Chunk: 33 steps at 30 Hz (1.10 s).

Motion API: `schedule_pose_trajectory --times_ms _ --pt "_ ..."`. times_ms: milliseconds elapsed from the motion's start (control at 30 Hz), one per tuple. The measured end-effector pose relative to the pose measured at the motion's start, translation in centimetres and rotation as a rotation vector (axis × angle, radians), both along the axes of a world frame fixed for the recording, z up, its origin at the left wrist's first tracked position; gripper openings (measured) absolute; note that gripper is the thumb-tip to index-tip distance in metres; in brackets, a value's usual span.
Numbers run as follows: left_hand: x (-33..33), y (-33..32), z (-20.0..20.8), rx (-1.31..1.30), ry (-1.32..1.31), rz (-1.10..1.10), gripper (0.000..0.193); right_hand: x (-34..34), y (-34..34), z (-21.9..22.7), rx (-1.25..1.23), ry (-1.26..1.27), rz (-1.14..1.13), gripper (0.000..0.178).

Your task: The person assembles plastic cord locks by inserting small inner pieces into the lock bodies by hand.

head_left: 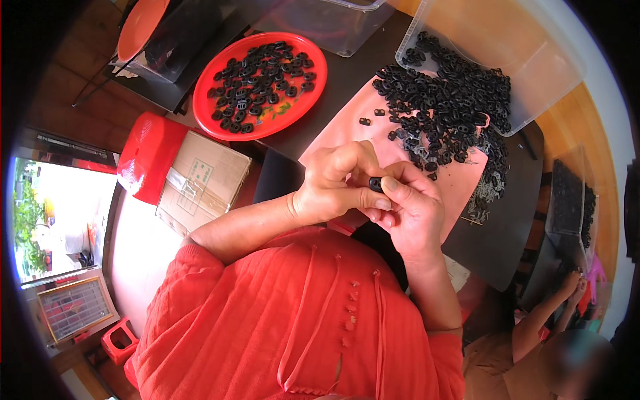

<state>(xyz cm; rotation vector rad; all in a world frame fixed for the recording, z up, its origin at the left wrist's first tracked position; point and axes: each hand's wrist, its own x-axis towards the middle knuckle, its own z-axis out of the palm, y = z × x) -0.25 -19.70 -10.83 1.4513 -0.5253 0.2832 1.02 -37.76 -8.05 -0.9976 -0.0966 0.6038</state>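
My left hand [337,183] and my right hand [413,207] meet in front of my chest. Between their thumbs and fingertips they pinch a small black plastic piece with holes [375,184], like a cord lock; my fingers partly cover it. Just beyond, a heap of similar black plastic pieces [427,100] spills from a tipped clear plastic bin [547,57] onto a pink sheet [347,127]. Small metal springs [492,190] lie at the heap's right side. Farther left, a round red tray [319,67] holds many black pieces that look like the one in my hands.
A dark table [503,243] carries the sheet and tray. Left of it stand a taped cardboard box [203,177] and a red container [147,153]. At right, another person's hands [577,283] are near a clear bin of black pieces [567,213].
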Motion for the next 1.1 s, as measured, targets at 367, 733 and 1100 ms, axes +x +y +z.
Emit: schedule_pose_trajectory --times_ms 367,733,1100 --pt "-0.7 -1.1 1.0 -0.434 0.212 -0.081 0.019 -0.9 1.1 0.5 -0.020 -0.157 -0.259 0.015" --pt "-1.3 -0.4 2.8 -0.262 0.678 -0.069 0.007 -0.5 0.5 -0.6 -0.083 -0.242 -0.303 0.010" --pt "-0.6 1.0 2.9 -0.083 0.707 -0.198 0.015 1.7 -1.8 2.5 -0.617 -1.124 0.002 0.033"
